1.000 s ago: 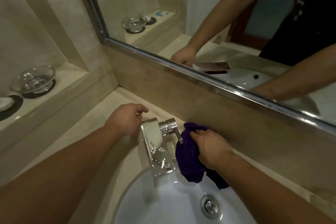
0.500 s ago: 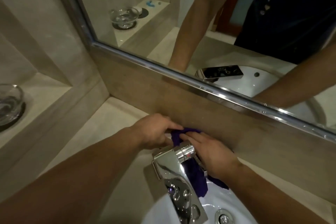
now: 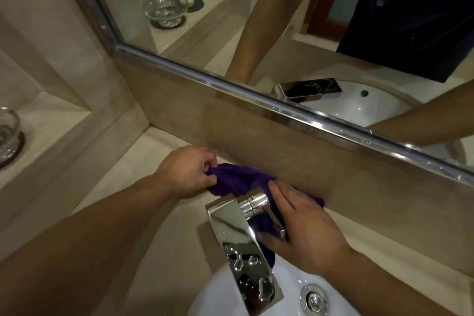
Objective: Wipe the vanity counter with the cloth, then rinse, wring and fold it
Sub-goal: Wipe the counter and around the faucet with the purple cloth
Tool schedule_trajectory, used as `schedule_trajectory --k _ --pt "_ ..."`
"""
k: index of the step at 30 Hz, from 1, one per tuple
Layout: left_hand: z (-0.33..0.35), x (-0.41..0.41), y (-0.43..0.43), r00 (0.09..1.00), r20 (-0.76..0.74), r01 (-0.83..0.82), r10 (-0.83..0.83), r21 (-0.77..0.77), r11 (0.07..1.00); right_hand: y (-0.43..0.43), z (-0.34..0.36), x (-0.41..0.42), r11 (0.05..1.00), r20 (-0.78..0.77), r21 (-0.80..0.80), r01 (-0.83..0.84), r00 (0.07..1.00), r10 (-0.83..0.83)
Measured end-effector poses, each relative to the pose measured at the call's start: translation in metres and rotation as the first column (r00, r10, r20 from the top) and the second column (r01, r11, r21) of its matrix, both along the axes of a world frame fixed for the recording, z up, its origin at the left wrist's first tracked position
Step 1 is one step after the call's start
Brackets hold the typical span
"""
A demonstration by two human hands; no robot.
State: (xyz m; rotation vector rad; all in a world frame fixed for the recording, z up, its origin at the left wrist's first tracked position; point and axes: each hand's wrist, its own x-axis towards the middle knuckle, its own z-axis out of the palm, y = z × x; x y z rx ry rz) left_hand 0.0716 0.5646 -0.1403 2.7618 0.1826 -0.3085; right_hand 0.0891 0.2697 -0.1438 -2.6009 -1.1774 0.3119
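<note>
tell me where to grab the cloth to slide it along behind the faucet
Take the bunched left end of the cloth, coming from the left, where the left hand pinches it. That end sticks out clear of the faucet; the rest runs between faucet and wall, under the flat right hand.

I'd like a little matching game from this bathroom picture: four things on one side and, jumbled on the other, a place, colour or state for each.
1 cloth
2 tap
3 glass dish
4 drain

a on the side ledge
b purple
c in the white basin
d shiny, dotted with water drops

Pairs: 1-b, 2-d, 3-a, 4-c.
</note>
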Motion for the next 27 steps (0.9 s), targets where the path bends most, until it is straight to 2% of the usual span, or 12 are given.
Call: schedule_trajectory --k 7,11,12,14,15,19,21,24,27 --pt "0.004 -0.024 0.021 0.990 -0.018 -0.138 0.138 0.003 0.990 0.026 -0.005 0.017 0.993 -0.128 -0.026 -0.113 0.986 0.109" --pt "0.004 -0.051 0.032 0.969 -0.012 -0.247 0.247 -0.014 0.969 0.045 -0.007 0.023 0.981 -0.304 0.187 -0.045 0.947 0.101" --pt "0.004 -0.055 0.032 0.961 -0.013 -0.277 0.277 -0.037 0.960 0.047 -0.008 0.023 0.977 -0.257 0.209 -0.035 0.962 0.090" --pt "0.005 -0.056 0.029 0.955 -0.008 -0.295 0.295 -0.046 0.954 0.049 -0.008 0.025 0.974 -0.290 0.227 -0.006 0.954 0.074" --pt "0.006 -0.053 0.025 0.961 -0.001 -0.276 0.276 -0.028 0.961 0.050 -0.008 0.027 0.972 -0.347 0.233 0.016 0.935 0.068" --pt "0.007 -0.028 0.005 0.990 -0.009 -0.140 0.141 0.037 0.989 0.047 -0.007 0.029 0.962 -0.363 0.259 0.086 0.932 0.014" --pt "0.007 -0.011 -0.009 0.994 -0.015 -0.104 0.104 0.005 0.995 0.037 -0.007 0.026 0.951 -0.303 0.292 0.102 0.953 -0.010" --pt "0.010 0.009 -0.030 0.998 -0.049 -0.029 0.028 -0.024 0.999 0.009 -0.012 0.025 0.966 -0.196 0.250 0.067 0.980 -0.017" --pt "0.011 0.024 -0.057 0.994 -0.085 0.061 -0.066 -0.052 0.997 -0.023 -0.016 0.022 0.970 -0.177 0.223 0.092 0.983 -0.052"
